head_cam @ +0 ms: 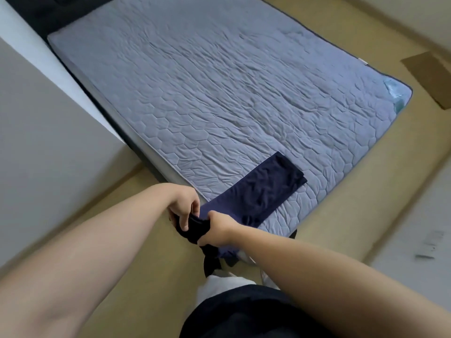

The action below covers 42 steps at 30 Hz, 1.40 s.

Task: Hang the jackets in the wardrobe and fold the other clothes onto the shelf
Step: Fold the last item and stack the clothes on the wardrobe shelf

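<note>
- Plainly, the bed [219, 93] fills most of the room ahead. Its long quilted top is bare apart from one piece of clothing at the near corner.
- A strip of tan floor [136, 252] runs along both long sides and across the near end, where the person stands. A flat piece of brown cardboard [432, 76] lies on the floor well off to the right.
- A pale grey panel [48, 142] stands close against the bed's left edge, so the passage there is narrow.
- The mattress cover is soft blue-grey cloth stitched in hexagons and creased all over in fine wrinkles. A teal patch shows at its far right corner.
- The dark navy garment [266, 189] is thin, matte cloth laid out as a long flat band. Its far end is square on the mattress. Its near end is gathered off the bed's corner, with a loose tail hanging below.
- The left hand [184, 208] has a closed grip, fingers curled over the bunched near end.
- The right hand [218, 230] is just beside it, its grip also closed round the same bunch, thumb on top.
</note>
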### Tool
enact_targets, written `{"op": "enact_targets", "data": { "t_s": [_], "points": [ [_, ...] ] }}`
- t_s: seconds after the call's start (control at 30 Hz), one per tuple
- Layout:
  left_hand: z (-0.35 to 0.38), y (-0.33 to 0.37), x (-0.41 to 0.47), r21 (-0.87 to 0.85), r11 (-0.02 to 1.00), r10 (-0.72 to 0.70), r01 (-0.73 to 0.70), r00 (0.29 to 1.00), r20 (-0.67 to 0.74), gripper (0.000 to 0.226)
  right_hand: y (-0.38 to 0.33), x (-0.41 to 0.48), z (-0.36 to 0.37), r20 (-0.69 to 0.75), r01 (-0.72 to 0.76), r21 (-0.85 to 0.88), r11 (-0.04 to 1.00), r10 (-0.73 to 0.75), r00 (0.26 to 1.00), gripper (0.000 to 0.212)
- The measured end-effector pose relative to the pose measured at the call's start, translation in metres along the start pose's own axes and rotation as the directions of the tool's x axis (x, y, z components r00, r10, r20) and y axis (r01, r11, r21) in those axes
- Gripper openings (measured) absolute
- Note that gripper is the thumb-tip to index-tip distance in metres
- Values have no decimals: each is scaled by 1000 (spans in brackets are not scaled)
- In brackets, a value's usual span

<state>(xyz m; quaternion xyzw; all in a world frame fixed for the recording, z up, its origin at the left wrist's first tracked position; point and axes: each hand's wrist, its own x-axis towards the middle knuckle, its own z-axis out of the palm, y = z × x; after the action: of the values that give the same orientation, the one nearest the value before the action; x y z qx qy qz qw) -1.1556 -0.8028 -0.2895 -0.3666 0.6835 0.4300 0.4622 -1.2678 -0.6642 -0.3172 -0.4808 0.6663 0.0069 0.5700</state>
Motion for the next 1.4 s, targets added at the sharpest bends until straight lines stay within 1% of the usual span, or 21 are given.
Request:
{"op": "enact_targets", "data": {
  "t_s": [0.07,0.17,0.23,0.3,0.4,0.47,0.53,0.6,0.63,0.7,0.73,0.8,0.87,0.93,1.0,1.1,1.2,1.23,1.3,1.33,1.4],
  "points": [
    [-14,32,25,117,993,8,-5,1000,-24,56,33,9,-25,-35,-40,97,994,43,998,47],
    [-35,87,68,285,958,23,17,991,-135,49,90,26,-67,-93,-88,336,938,126,988,41],
    [-47,120,103,282,959,52,5,980,-193,41,130,40,-94,-112,-117,468,876,190,975,42],
    [-62,150,143,241,970,64,-10,975,-214,41,171,58,-118,-121,-148,548,824,253,960,41],
    [-87,188,214,260,965,93,-36,973,-209,44,228,95,-148,-120,-175,622,763,314,942,41],
    [-102,209,263,297,955,95,-25,971,-222,46,263,122,-165,-105,-188,643,743,328,939,50],
    [-115,227,312,273,961,94,-29,969,-228,44,296,154,-180,-77,-212,656,724,344,936,57],
    [-126,243,357,195,980,91,-42,964,-249,39,331,185,-194,-94,-226,688,689,394,914,52],
    [-130,249,378,159,987,81,-38,957,-279,34,348,199,-199,-108,-225,721,655,426,898,47],
    [-137,261,417,100,994,71,-37,932,-357,29,379,224,-207,-123,-196,814,547,492,862,43],
    [-139,266,436,65,997,65,-43,918,-391,34,393,234,-209,-129,-175,848,500,515,847,43],
    [-141,273,468,-23,999,28,-41,905,-424,51,416,253,-210,-146,-152,872,465,543,827,41],
    [-139,277,495,-48,999,-4,-17,914,-406,65,433,271,-207,-143,-183,865,468,578,804,38],
    [-135,279,517,-63,998,-52,30,920,-388,73,442,286,-202,-138,-240,833,498,607,782,40],
    [-135,280,531,-76,995,-94,70,914,-395,73,446,296,-197,-136,-246,838,487,623,771,49],
    [-140,280,539,-99,992,-115,79,892,-438,68,447,302,-193,-156,-169,889,425,629,762,60],
    [-141,279,537,-228,972,-164,58,863,-478,73,447,298,-193,-173,-118,909,400,619,766,52],
    [-139,279,535,-250,967,-167,46,858,-486,80,447,295,-192,-176,-106,913,394,615,769,50],
    [-135,281,530,-236,971,-159,43,851,-500,91,443,288,-192,-181,-90,919,384,613,769,45],
    [-133,283,527,-222,974,-154,45,852,-501,91,442,283,-191,-187,-84,919,384,615,766,42],
    [-132,287,521,-206,978,-138,41,866,-481,78,439,271,-188,-193,-96,915,391,634,749,40]
  ]
}}
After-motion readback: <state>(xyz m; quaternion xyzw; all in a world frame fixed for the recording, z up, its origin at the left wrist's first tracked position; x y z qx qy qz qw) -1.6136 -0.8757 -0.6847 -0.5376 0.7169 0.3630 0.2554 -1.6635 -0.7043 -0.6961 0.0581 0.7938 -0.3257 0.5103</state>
